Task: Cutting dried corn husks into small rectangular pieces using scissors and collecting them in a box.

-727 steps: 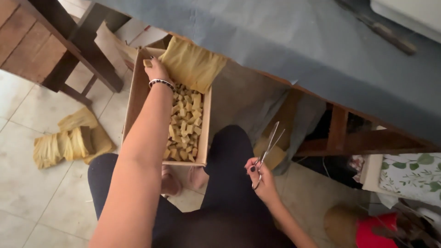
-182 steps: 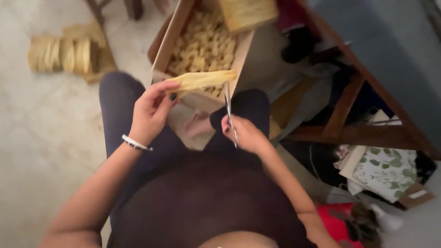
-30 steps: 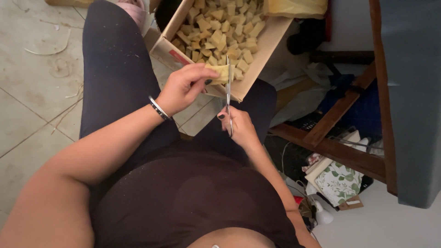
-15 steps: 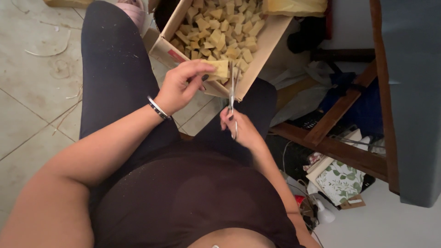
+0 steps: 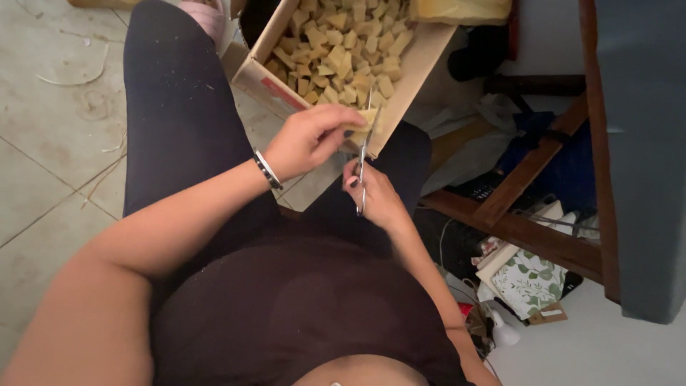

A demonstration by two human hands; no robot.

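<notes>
My left hand (image 5: 309, 138) pinches a yellow strip (image 5: 364, 119) over the brown cardboard box (image 5: 411, 75) of yellow bits, while my right hand (image 5: 375, 196) grips scissors (image 5: 364, 154) pointing up at the strip.

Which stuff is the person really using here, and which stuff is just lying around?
Being used:
- left hand, pinching a yellow strip
- right hand, working the scissors
- cardboard box full of cut yellow pieces

Just lying around:
- leaf-patterned box
- wooden table frame
- yellow bag
- thin scraps on the tiled floor
</notes>
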